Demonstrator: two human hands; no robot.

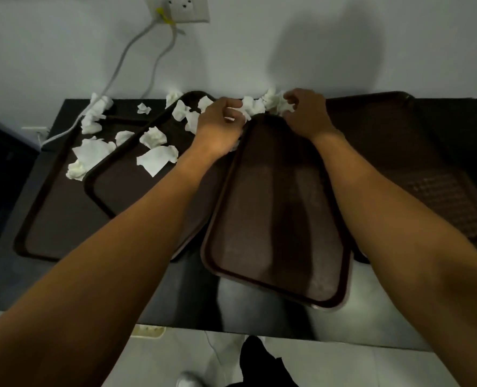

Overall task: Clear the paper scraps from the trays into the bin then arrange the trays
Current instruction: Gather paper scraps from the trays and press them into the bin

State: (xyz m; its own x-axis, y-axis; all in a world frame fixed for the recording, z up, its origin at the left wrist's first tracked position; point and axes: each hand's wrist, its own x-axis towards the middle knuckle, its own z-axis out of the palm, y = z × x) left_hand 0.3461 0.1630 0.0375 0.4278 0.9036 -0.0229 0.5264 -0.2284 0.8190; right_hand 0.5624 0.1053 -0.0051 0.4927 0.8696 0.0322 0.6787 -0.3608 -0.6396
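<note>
Left hand (217,122) and right hand (308,113), fingers curled, each pinch crumpled paper scraps (255,106) at the far rim of the centre tray (279,219), whose bed lies bare. Loose scraps (156,159) litter two overlapping trays (114,191) to the left. A white cable (125,60) hangs behind.

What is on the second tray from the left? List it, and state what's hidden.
Several crumpled white paper scraps lie on the far half of the second tray; its near part is bare. The left forearm and the centre tray cover its right side, hiding anything there.
</note>
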